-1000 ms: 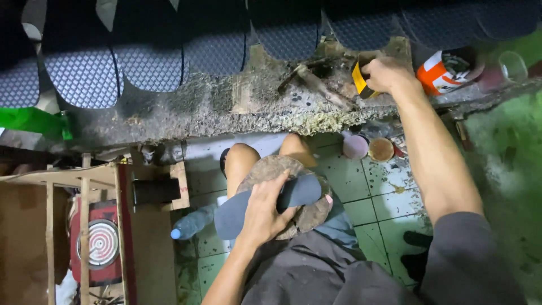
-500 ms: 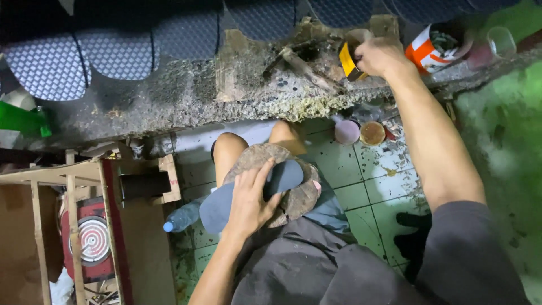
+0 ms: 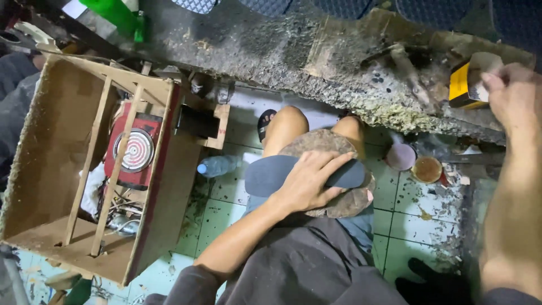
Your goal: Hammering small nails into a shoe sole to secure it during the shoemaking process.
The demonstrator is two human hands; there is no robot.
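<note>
My left hand (image 3: 309, 182) lies flat on a dark blue-grey shoe sole (image 3: 266, 175), pressing it onto a round brown pad (image 3: 344, 203) on my lap. My right hand (image 3: 515, 99) is up at the grimy workbench (image 3: 293, 51), fingers closed on a yellow and black tool (image 3: 467, 83) that looks like a brush or glue applicator. My knees show under the bench edge.
A wooden crate (image 3: 96, 169) stands at the left with a red electric hotplate (image 3: 135, 149) inside. A plastic bottle (image 3: 217, 165) lies on the tiled floor. Two small round tins (image 3: 415, 164) sit under the bench. A green object (image 3: 116, 14) rests on the bench's far left.
The view has swung right and closer, so the bench and crate shift. My right hand stays at the yellow tool. My left hand keeps pressing the sole.
</note>
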